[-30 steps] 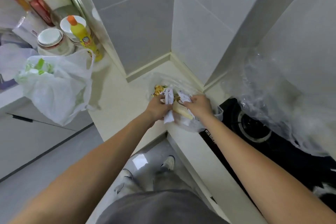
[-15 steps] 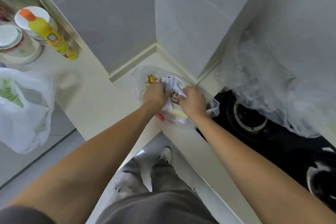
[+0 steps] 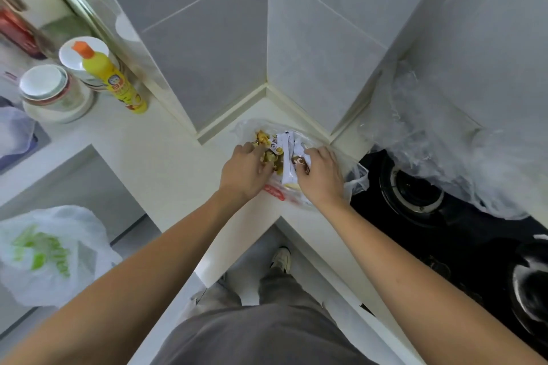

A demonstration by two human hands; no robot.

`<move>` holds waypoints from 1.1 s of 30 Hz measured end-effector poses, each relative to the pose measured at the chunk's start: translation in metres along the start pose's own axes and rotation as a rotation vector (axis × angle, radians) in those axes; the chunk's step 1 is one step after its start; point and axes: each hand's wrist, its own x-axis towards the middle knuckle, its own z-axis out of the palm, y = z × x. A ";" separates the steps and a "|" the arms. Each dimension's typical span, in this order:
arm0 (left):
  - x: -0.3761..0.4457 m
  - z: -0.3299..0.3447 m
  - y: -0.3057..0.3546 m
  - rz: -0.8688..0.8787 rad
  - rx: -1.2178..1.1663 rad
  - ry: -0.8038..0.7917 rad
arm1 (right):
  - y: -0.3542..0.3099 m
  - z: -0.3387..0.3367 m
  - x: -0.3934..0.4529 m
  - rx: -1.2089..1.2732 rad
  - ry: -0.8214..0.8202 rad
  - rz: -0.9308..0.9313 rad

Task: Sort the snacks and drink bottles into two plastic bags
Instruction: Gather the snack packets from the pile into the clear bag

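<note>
Deep at the inner corner of the pale countertop (image 3: 166,157), against the grey tiled wall (image 3: 207,47): a clear plastic bag (image 3: 354,178) lying open, holding snack packets. Left hand (image 3: 244,170) reaching into the bag's left side, fingers curled down over a yellow snack packet (image 3: 268,147); whether actually gripping it or only pressing on it, cannot tell. Right hand (image 3: 321,176) at the bag's right side, fingers curled and pinching a white snack packet (image 3: 289,157) with brown print, upright between both hands. Red-printed packet (image 3: 274,192) visible through the plastic at the near edge, just below the left hand.

Far left on the counter: 1 yellow bottle (image 3: 114,80) with an orange cap, tilted, touching or just beside 2 white lidded jars (image 3: 52,92). Lower left, well apart from the corner: a white plastic bag (image 3: 50,255) with green print, hanging below counter level. Right of the corner: a black gas hob (image 3: 430,210) with 2 burners, and crumpled clear plastic sheeting (image 3: 444,139) against the wall above it. Below, grey trousers and 1 white shoe (image 3: 280,258) on the floor.
</note>
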 end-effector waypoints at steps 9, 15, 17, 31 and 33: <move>-0.051 -0.025 -0.034 0.234 0.094 0.007 | -0.032 -0.002 -0.076 -0.035 0.104 0.104; -0.095 -0.032 -0.048 0.421 0.174 0.002 | -0.052 -0.001 -0.151 -0.017 0.253 0.168; -0.109 -0.032 -0.042 0.484 0.174 -0.003 | -0.053 -0.005 -0.177 -0.027 0.299 0.194; -0.242 0.028 0.127 0.943 0.167 -0.047 | 0.046 -0.067 -0.386 -0.088 0.534 0.487; -0.267 0.047 0.156 0.975 0.165 -0.063 | 0.069 -0.077 -0.421 -0.088 0.560 0.518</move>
